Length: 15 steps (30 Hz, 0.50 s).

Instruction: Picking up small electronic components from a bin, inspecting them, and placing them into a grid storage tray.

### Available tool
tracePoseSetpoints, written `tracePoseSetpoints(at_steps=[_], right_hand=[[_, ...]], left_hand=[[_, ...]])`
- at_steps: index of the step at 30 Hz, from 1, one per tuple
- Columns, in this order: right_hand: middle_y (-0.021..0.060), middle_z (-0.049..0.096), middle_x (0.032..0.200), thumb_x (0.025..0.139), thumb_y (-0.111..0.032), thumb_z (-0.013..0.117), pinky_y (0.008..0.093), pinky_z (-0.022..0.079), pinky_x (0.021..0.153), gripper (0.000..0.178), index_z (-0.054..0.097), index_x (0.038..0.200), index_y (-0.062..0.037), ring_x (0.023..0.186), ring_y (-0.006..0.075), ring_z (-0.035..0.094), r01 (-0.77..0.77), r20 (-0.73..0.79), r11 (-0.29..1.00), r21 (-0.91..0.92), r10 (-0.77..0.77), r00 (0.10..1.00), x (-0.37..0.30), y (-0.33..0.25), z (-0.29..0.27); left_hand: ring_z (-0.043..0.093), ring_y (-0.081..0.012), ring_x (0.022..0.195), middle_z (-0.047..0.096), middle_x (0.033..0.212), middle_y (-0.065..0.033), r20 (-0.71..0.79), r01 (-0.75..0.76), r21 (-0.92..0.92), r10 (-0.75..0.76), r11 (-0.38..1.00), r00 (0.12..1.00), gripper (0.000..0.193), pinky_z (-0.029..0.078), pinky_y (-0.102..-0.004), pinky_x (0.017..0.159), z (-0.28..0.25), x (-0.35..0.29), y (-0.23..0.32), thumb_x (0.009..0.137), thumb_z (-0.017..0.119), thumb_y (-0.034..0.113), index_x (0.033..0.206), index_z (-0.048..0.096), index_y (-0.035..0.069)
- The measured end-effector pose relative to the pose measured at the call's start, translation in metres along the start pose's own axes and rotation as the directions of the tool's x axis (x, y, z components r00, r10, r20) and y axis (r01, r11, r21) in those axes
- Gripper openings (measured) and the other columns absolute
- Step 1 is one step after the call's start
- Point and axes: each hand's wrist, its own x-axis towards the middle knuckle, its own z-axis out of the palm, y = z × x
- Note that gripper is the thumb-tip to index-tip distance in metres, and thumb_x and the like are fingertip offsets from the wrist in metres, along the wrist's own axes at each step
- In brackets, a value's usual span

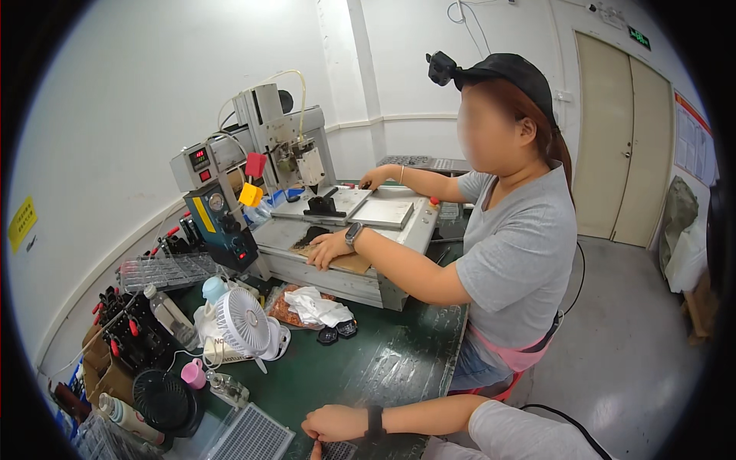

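My right hand point(337, 422), with a black band at the wrist, reaches in from the lower right, low over the green table. Its fingers are curled down and mostly hidden; whatever they pinch is too small to make out. Just below, at the bottom edge, a single fingertip of my left hand point(316, 451) points up toward the right hand's fingers. Next to both lies a dark tray with a grid of small cells point(339, 451), cut off by the frame. A pale grid tray point(251, 435) lies to the left.
A co-worker point(521, 230) sits across at a benchtop machine point(337, 261), both hands on its bed. A white fan point(244, 323), a pink cup point(193, 373), bottles point(170, 316) and black clamp fixtures point(138, 330) crowd the table's left side.
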Motion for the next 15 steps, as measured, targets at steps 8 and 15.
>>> tracePoseSetpoints(at_steps=[8, 15], right_hand=[[0.0118, 0.061, 0.075, 0.068, -0.005, 0.065, 0.0417, 0.048, 0.063, 0.013, 0.056, 0.077, -0.0051, 0.075, 0.0320, 0.062, 0.034, -0.045, 0.999, -0.012, -0.035, 0.998, -0.0037, -0.0020, 0.0002], [0.0110, 0.059, 0.077, 0.073, -0.009, 0.061, 0.0412, 0.048, 0.065, 0.005, 0.057, 0.074, -0.0062, 0.076, 0.0321, 0.061, 0.036, -0.018, 0.999, -0.031, -0.037, 0.999, -0.0028, -0.0023, -0.0012]], left_hand=[[0.060, -0.0351, 0.058, 0.063, 0.070, -0.0197, -0.015, -0.040, 0.032, 0.040, 0.999, 0.999, 0.049, 0.049, -0.0424, 0.054, 0.0099, -0.0024, -0.0050, 0.087, 0.056, 0.024, 0.132, 0.049, 0.009], [0.059, -0.0352, 0.053, 0.062, 0.065, -0.0191, -0.009, -0.033, 0.047, 0.033, 0.998, 0.999, 0.048, 0.048, -0.0426, 0.052, 0.0077, -0.0026, -0.0021, 0.087, 0.055, 0.026, 0.133, 0.049, 0.010]])
